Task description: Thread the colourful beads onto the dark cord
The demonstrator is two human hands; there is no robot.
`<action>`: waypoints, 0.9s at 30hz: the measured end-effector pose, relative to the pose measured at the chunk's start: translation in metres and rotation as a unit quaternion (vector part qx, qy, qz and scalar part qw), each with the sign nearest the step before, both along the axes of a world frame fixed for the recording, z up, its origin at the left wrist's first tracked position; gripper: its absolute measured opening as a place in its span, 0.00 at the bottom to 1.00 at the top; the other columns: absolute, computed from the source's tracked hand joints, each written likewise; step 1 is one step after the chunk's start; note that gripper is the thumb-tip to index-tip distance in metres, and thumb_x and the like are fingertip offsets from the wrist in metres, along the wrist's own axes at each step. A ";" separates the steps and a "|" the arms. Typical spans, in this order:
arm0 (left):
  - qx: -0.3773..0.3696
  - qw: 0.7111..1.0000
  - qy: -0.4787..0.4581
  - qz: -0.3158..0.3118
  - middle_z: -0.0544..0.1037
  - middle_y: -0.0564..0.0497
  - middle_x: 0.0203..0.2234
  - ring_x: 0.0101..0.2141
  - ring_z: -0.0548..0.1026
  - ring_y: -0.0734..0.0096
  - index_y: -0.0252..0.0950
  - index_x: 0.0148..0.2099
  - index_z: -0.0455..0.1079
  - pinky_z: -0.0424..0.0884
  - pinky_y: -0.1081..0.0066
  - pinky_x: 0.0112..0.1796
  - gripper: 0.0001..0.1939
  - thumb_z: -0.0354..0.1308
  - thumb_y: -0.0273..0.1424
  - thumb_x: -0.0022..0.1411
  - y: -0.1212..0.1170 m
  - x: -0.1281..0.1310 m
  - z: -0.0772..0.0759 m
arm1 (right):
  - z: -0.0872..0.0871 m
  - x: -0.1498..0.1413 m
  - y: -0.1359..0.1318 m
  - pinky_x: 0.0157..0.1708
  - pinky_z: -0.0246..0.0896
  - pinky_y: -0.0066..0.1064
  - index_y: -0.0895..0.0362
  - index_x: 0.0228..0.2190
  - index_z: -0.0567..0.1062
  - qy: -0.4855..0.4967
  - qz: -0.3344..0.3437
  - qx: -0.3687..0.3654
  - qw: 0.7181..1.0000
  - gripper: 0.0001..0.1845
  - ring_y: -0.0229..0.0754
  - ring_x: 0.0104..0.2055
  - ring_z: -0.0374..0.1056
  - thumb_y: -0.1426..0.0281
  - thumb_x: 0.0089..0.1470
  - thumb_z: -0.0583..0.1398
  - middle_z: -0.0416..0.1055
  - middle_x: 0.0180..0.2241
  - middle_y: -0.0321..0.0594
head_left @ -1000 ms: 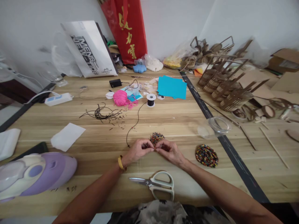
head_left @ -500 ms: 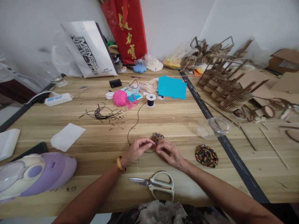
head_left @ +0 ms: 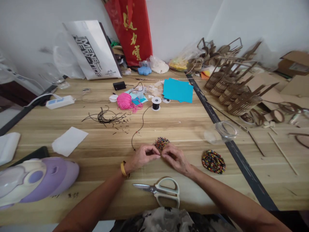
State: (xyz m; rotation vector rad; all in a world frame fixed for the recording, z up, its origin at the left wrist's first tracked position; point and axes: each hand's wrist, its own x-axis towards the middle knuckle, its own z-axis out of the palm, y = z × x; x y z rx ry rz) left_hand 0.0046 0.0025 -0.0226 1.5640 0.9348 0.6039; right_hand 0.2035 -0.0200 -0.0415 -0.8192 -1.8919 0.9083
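Observation:
My left hand point(head_left: 144, 156) pinches the black cord point(head_left: 143, 121) between thumb and fingertips. Facing it, my right hand point(head_left: 175, 158) is closed on the cord's end, with the fingertips of both hands almost meeting. Whether a bead sits between them is too small to make out. From my left hand the cord curves up to a white spool point(head_left: 156, 104) wound with black cord, and a small red bead shows partway along it. Just beyond my fingertips lies a small pile of multicoloured beads point(head_left: 161, 142). A coil of strung beads point(head_left: 213, 161) rests right of my right hand.
Scissors point(head_left: 158, 190) lie in front of me, blades pointing left. A purple and cream device point(head_left: 48, 180) stands at the left. Cut black cords point(head_left: 103, 116), pink yarn point(head_left: 124, 101) and blue sheets point(head_left: 178, 90) lie farther back. Small brown baskets point(head_left: 243, 101) crowd the right.
Half a second ago a length of cord showed below my parted fingertips. Now my left fingers have come down and pinch close to my right fingertips. The spool and bead piles have stayed put.

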 end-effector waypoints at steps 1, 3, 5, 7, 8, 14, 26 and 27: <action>0.003 1.000 0.000 0.002 0.76 0.50 0.26 0.29 0.71 0.73 0.30 0.32 0.73 0.65 0.74 0.33 0.09 0.61 0.33 0.54 0.001 0.000 -0.001 | 0.000 0.000 0.000 0.33 0.61 0.31 0.57 0.32 0.72 0.001 -0.001 0.000 1.000 0.07 0.40 0.32 0.64 0.69 0.60 0.55 0.68 0.29 0.41; 0.006 1.000 -0.005 0.016 0.75 0.50 0.25 0.28 0.69 0.74 0.30 0.31 0.73 0.64 0.74 0.32 0.09 0.61 0.33 0.54 0.002 -0.001 -0.003 | 0.000 -0.001 0.001 0.34 0.62 0.32 0.57 0.33 0.72 -0.003 -0.008 0.004 1.000 0.07 0.40 0.33 0.65 0.69 0.60 0.56 0.69 0.30 0.42; -0.002 0.999 -0.019 0.045 0.74 0.51 0.24 0.27 0.68 0.75 0.30 0.30 0.72 0.63 0.75 0.30 0.10 0.61 0.35 0.53 0.005 -0.002 -0.006 | -0.001 -0.001 0.001 0.36 0.63 0.33 0.57 0.36 0.73 -0.015 -0.019 0.014 1.000 0.07 0.41 0.35 0.66 0.70 0.60 0.55 0.70 0.32 0.43; -0.016 0.997 -0.034 0.075 0.72 0.53 0.22 0.25 0.66 0.77 0.30 0.30 0.72 0.62 0.76 0.27 0.12 0.62 0.36 0.53 0.007 -0.003 -0.008 | -0.002 -0.002 0.002 0.37 0.64 0.33 0.57 0.39 0.73 -0.042 -0.028 0.027 0.998 0.08 0.42 0.37 0.67 0.71 0.61 0.54 0.70 0.34 0.45; -0.025 0.995 -0.038 0.086 0.72 0.53 0.22 0.23 0.65 0.78 0.31 0.30 0.71 0.61 0.77 0.26 0.12 0.62 0.37 0.52 0.008 -0.004 -0.008 | -0.002 -0.003 0.002 0.38 0.65 0.34 0.57 0.40 0.73 -0.063 -0.029 0.032 0.997 0.09 0.42 0.38 0.67 0.71 0.61 0.53 0.70 0.35 0.45; -0.057 0.990 -0.051 0.119 0.69 0.54 0.20 0.21 0.62 0.80 0.31 0.29 0.70 0.58 0.78 0.23 0.16 0.63 0.40 0.50 0.010 -0.004 -0.008 | -0.007 -0.010 0.000 0.37 0.65 0.30 0.57 0.45 0.71 -0.233 -0.056 0.076 0.968 0.12 0.41 0.38 0.69 0.71 0.63 0.51 0.70 0.39 0.47; -0.026 0.994 -0.038 0.099 0.70 0.54 0.20 0.21 0.62 0.80 0.31 0.29 0.71 0.59 0.78 0.23 0.12 0.61 0.37 0.52 0.010 -0.003 -0.008 | -0.010 -0.009 -0.001 0.30 0.60 0.25 0.56 0.41 0.72 -0.327 -0.050 0.114 0.937 0.11 0.38 0.32 0.67 0.72 0.63 0.51 0.69 0.35 0.44; -0.024 0.994 -0.032 0.097 0.71 0.54 0.21 0.21 0.62 0.80 0.31 0.29 0.72 0.59 0.78 0.23 0.12 0.61 0.36 0.52 0.009 -0.004 -0.008 | -0.009 -0.009 -0.001 0.30 0.60 0.25 0.56 0.42 0.72 -0.325 -0.046 0.113 0.938 0.11 0.39 0.32 0.67 0.73 0.63 0.51 0.69 0.35 0.44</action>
